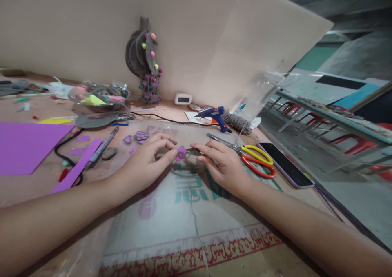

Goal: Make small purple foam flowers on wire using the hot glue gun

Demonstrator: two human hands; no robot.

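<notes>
My left hand (150,156) is closed in a pinch, thumb and forefinger at the left edge of a small purple foam flower (181,153) with a grey curled line on it. In my right hand (222,162) is a small, dark, pointed metal tool (193,151), whose kind I cannot make out; its tip meets the flower's right side. Both hands are just above the plastic-covered tabletop (159,228). Beyond my left hand lie a purple heart (127,139) and a grey-and-purple flower piece (141,136).
Orange-and-yellow-handled scissors (259,160) and a phone (286,165) lie right of my right hand. Behind are a blue glue gun (216,116), grey yarn (237,122) and a white clock (183,99). Leftward are purple sheet (30,146), a pen (102,147) and a filled bowl (99,99).
</notes>
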